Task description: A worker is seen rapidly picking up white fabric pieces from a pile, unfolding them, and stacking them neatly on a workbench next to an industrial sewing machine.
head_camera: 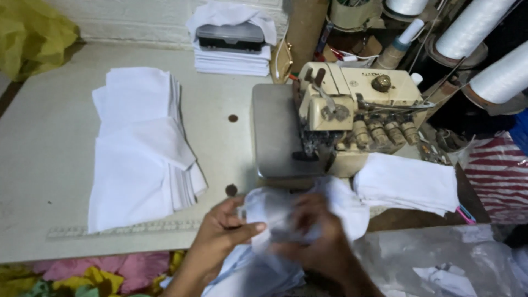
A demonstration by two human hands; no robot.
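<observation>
Both your hands are gripping one white cloth piece (286, 212) at the table edge: left hand (223, 231) fingers pinching its left side, right hand (319, 234), blurred, closed over its middle. Just beyond your fingertips the sewing machine (352, 118) is waiting; bunched fabric could feed crooked, I'd judge.

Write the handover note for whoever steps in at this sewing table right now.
Left hand: gripping the white cloth piece from the left, in front of the overlock sewing machine.
Right hand: blurred, bunching the same piece from the right.
Things: stack of white pieces on the table's left; smaller pile right of the machine; ruler at the table's front edge.
Done: the held piece isn't under the machine's foot yet.
Left: can't tell which stack is finished.
</observation>
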